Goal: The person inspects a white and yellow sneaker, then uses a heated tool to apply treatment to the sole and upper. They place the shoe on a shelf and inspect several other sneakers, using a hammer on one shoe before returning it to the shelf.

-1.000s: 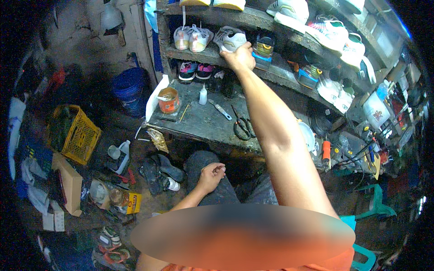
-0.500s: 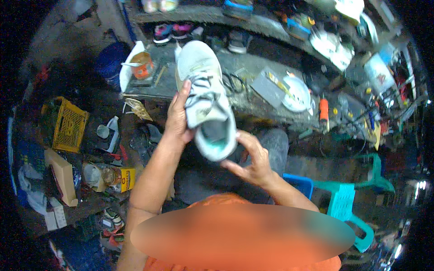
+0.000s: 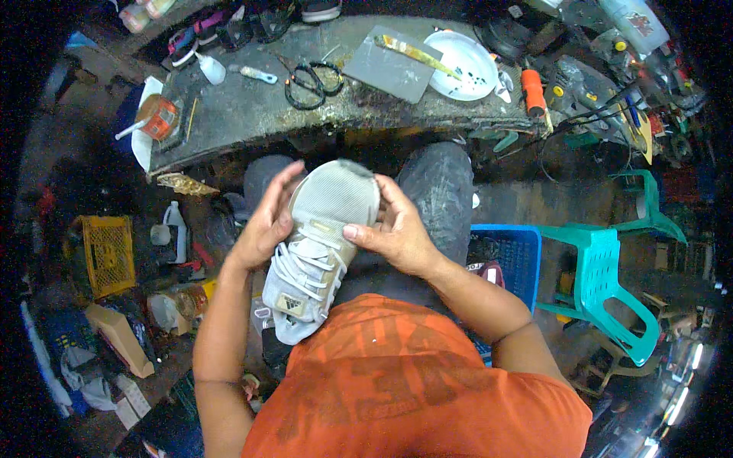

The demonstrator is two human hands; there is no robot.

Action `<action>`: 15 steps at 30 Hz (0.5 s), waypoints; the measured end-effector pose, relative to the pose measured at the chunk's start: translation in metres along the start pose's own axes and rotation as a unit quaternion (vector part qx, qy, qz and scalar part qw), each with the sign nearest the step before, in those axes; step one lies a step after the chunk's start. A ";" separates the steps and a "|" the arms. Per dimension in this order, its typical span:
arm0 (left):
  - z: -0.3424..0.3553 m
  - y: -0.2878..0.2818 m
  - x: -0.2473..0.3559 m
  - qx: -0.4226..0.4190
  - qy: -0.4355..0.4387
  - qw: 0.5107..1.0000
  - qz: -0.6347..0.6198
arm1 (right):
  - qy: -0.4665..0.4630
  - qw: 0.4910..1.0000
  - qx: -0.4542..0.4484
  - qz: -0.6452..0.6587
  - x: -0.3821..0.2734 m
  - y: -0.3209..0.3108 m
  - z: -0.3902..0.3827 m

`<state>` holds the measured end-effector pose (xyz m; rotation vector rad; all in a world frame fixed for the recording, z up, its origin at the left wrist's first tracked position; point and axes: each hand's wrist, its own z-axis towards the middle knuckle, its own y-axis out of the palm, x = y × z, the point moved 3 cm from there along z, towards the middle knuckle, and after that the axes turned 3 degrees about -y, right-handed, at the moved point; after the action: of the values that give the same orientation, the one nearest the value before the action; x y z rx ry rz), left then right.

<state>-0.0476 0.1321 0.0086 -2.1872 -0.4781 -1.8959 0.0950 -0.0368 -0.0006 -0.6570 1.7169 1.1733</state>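
A pale grey mesh sneaker (image 3: 336, 200) with white laces is held over my lap, its toe away from me and its tongue and heel end by my orange shirt. My left hand (image 3: 263, 225) cups the left side of the toe, with the thumb at the shoe's edge and some fingers hidden. On the other side my right hand (image 3: 397, 235) grips the forefoot, thumb pressed on the upper and fingers curled around the toe edge. The sole is out of sight.
Ahead stands a worn bench (image 3: 229, 114) carrying black-handled scissors (image 3: 305, 85), a grey sheet (image 3: 382, 69), a white round dish (image 3: 464, 69), an orange can (image 3: 159, 118) and an orange bottle (image 3: 533, 91). Right are a blue basket (image 3: 527, 259) and green chair (image 3: 599, 267); left, a yellow crate (image 3: 107, 256).
The sneaker has come down toward my lap, and its opening has turned out of sight. My left hand has shifted toward the toe; my right hand has gone from beside the heel to the forefoot.
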 end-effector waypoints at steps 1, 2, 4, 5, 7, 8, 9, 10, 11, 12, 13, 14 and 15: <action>0.006 -0.001 0.007 0.001 0.016 1.000 0.004 | -0.006 1.000 0.019 0.018 -0.001 -0.001 -0.004; 0.013 0.002 0.014 -0.009 0.022 1.000 0.011 | 0.004 1.000 -0.004 0.012 -0.005 -0.001 -0.006; 0.029 0.014 0.030 -0.004 0.078 0.988 0.134 | -0.021 0.998 -0.054 -0.004 -0.017 -0.005 -0.008; 0.037 0.020 0.037 -0.028 0.055 0.987 0.146 | 0.042 0.996 -0.067 0.037 -0.022 -0.012 -0.007; 0.052 0.035 0.048 -0.082 0.067 0.976 0.192 | 0.166 0.975 -0.101 0.105 -0.032 -0.033 -0.004; 0.058 0.043 0.046 -0.079 0.014 0.986 0.143 | 0.172 0.967 -0.130 0.133 -0.037 -0.041 -0.004; 0.063 0.052 0.047 -0.092 0.047 0.984 0.147 | 0.201 0.961 -0.123 0.146 -0.039 -0.051 -0.006; 0.067 0.060 0.046 -0.105 0.077 0.980 0.150 | 0.205 0.959 -0.129 0.145 -0.041 -0.059 -0.008; 0.070 0.068 0.043 -0.118 0.092 0.977 0.153 | 0.222 0.958 -0.119 0.137 -0.041 -0.067 -0.012; 0.073 0.074 0.039 -0.120 0.109 0.977 0.142 | 0.235 0.954 -0.121 0.138 -0.041 -0.073 -0.015; 0.075 0.079 0.035 -0.124 0.116 0.975 0.146 | 0.248 0.950 -0.126 0.139 -0.041 -0.077 -0.018; 0.077 0.081 0.031 -0.131 0.112 0.973 0.151 | 0.249 0.947 -0.143 0.143 -0.042 -0.080 -0.021; 0.078 0.084 0.028 -0.134 0.111 0.972 0.157 | 0.265 0.946 -0.132 0.135 -0.042 -0.083 -0.024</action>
<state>0.0592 0.0860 0.0291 -2.0123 0.1656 -2.0807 0.1711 -0.0947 0.0049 -0.9924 2.1686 1.5351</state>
